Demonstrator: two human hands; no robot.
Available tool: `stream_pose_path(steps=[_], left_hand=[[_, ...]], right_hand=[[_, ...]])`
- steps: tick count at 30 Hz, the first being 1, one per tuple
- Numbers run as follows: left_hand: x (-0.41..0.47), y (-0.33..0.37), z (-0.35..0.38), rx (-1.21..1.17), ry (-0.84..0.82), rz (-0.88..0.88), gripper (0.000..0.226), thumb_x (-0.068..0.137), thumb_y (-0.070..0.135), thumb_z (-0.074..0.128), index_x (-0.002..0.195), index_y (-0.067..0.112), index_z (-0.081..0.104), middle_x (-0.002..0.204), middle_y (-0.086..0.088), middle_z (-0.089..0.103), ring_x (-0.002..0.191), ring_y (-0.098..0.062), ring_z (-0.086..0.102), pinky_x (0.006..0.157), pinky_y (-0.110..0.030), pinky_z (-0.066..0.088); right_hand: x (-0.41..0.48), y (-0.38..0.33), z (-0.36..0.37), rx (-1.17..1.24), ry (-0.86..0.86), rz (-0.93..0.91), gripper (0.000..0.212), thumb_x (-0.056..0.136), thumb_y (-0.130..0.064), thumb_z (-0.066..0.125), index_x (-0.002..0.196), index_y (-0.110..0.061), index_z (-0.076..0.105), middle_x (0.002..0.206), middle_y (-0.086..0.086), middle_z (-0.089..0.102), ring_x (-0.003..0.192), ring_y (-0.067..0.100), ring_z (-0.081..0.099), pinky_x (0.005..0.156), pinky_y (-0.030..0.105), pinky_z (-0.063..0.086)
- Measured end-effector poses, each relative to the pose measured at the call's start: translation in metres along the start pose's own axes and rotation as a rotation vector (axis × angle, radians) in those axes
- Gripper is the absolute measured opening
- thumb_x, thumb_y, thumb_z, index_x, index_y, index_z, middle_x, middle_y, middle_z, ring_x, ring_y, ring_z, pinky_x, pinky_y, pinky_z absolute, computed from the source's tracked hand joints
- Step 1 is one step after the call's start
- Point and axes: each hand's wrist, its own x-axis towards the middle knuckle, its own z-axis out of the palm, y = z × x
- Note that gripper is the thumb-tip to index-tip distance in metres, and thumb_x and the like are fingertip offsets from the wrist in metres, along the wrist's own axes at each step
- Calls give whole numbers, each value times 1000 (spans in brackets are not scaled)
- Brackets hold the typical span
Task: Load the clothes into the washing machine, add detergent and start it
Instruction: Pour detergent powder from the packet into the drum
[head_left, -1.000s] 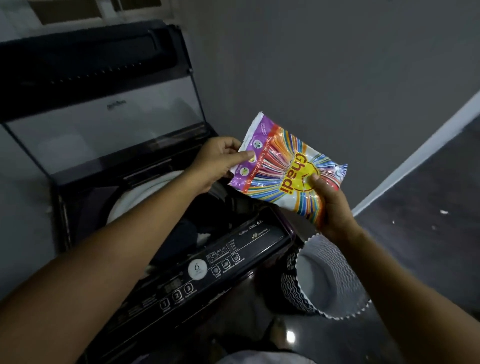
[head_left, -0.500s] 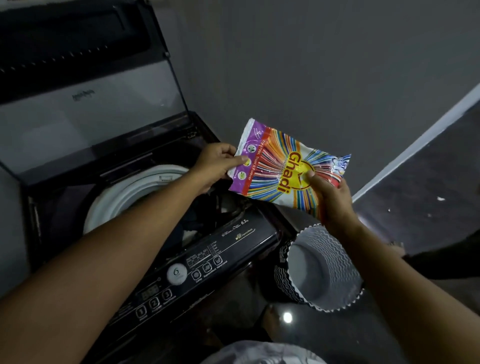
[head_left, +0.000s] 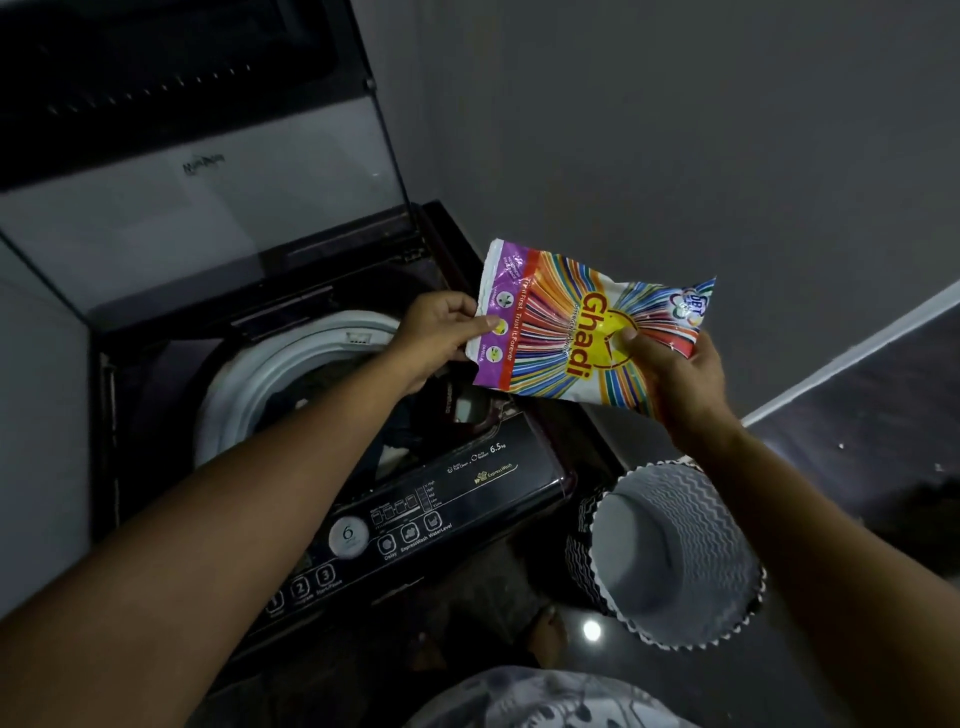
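Note:
A colourful Ghadi detergent packet is held in the air over the right side of the top-loading washing machine. My left hand pinches its purple left edge. My right hand grips its lower right part, thumb on the front. The machine's lid stands raised at the back. Dark clothes lie inside the white-rimmed drum, partly hidden by my left forearm. The control panel with round buttons runs along the machine's front edge.
An empty laundry basket with a zigzag pattern stands on the dark floor right of the machine. A grey wall rises behind, with a pale skirting strip at the right. Patterned fabric shows at the bottom edge.
The view has dropped and shifted, so the machine sits more central. Both hands keep holding the packet in about the same place over the machine's right side.

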Motion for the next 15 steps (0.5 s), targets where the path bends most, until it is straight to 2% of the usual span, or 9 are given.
stream_pose_path(steps=[4,8,13,15], left_hand=[[0,-8,2,-11,36,-16,27,89,21,76,103,0,65,96,-12,77,85,-20,77,69,-33,62],[-1,-14,5,-28,76,-27,23,88,21,76,100,4,66,97,-12,77,82,-18,76,62,-25,59],[-3,-20,8,-41,113,-33,15,88,22,76,92,11,67,97,-10,77,85,-19,76,71,-32,62],[-3,-20,9,-68,122,-29,15,89,20,75,94,8,67,94,-8,77,82,-16,76,63,-28,61]], right_hand=[[14,-1,-3,-90,-61,-10,50,83,-8,80,128,-6,60,115,14,74,101,34,74,84,49,61],[24,-2,-4,-150,-84,-28,50,81,-10,82,127,-7,61,113,11,75,98,30,75,81,45,62],[34,-5,-4,-205,-130,-29,50,81,-13,82,126,-10,62,112,8,76,96,28,75,83,45,62],[37,-6,-3,-200,-141,-33,50,81,-11,82,126,-10,61,113,9,75,97,29,75,83,46,62]])
